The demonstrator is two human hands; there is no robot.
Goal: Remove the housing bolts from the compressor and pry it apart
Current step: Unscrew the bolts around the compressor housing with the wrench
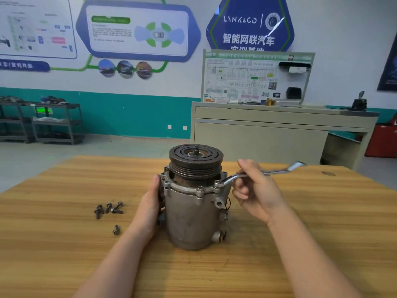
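1. Right hand (255, 190) curled round the middle of an offset ring wrench (264, 174), fingers wrapped on the shank, grip closed on it.
2. Left hand (151, 198) laid flat against the left flank of the compressor (190, 211), fingers straight, steadying and not clasping.
3. Compressor upright mid-tabletop (64, 254), long axis vertical, black pulley (195, 160) on top, flange ring just beneath.
4. Wrench ring seated on a flange bolt (218, 184) at the right edge of the housing; handle running out rightward and slightly up, away from the body. Right hand plainly the nearer to that bolt; bolt just left of the grip.
5. Judged: loosening still under way, with at least one more bolt head (200, 188) showing on the front of the flange; coming turn a sweep of the handle about the vertical bolt axis.
6. Five loose bolts (109, 208) lying on the tabletop left of the compressor, well apart from it.
7. Readable on the wall sign (249, 24): "LYNK&CO", with "智能网联汽车" under it. Other posters too blurred to read.
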